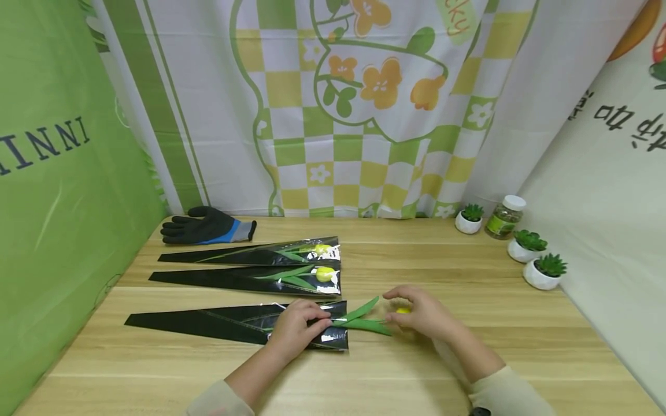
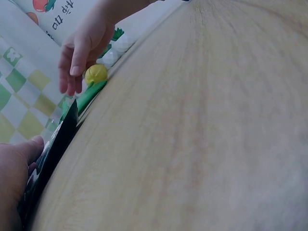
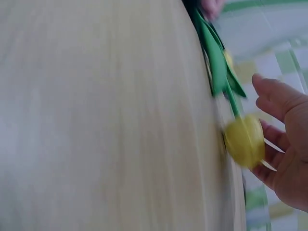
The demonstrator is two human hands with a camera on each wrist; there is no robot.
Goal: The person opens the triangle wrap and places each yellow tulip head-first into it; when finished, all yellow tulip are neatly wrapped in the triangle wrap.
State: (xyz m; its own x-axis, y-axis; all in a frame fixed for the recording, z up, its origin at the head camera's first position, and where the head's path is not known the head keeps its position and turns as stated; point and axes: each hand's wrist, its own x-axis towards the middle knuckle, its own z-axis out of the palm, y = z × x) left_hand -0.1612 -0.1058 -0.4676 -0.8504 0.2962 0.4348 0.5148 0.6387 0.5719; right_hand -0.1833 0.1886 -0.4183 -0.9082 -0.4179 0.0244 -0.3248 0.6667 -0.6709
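A yellow artificial tulip [image 3: 244, 140] with green leaves [image 1: 359, 322] sticks partly out of the open right end of a black, clear-fronted flower sleeve [image 1: 224, 325]. My left hand [image 1: 296, 328] lies over the sleeve near that mouth, thumb and fingers holding it there. In the left wrist view the sleeve edge stands slightly off the wood beside the left thumb [image 2: 32, 148]. Around the bloom is my right hand [image 1: 418, 312], thumb and fingers spread apart. The right wrist view shows the right fingers [image 3: 275, 137] beside the bloom, not closed on it; contact is unclear.
Behind lie two more black sleeves, each with a yellow tulip: a nearer sleeve [image 1: 224, 278] and a farther sleeve [image 1: 208, 255]. A black-and-blue work glove [image 1: 205, 226] rests at the back left. Several small potted succulents [image 1: 543, 276] and a lidded jar [image 1: 503, 218] stand back right.
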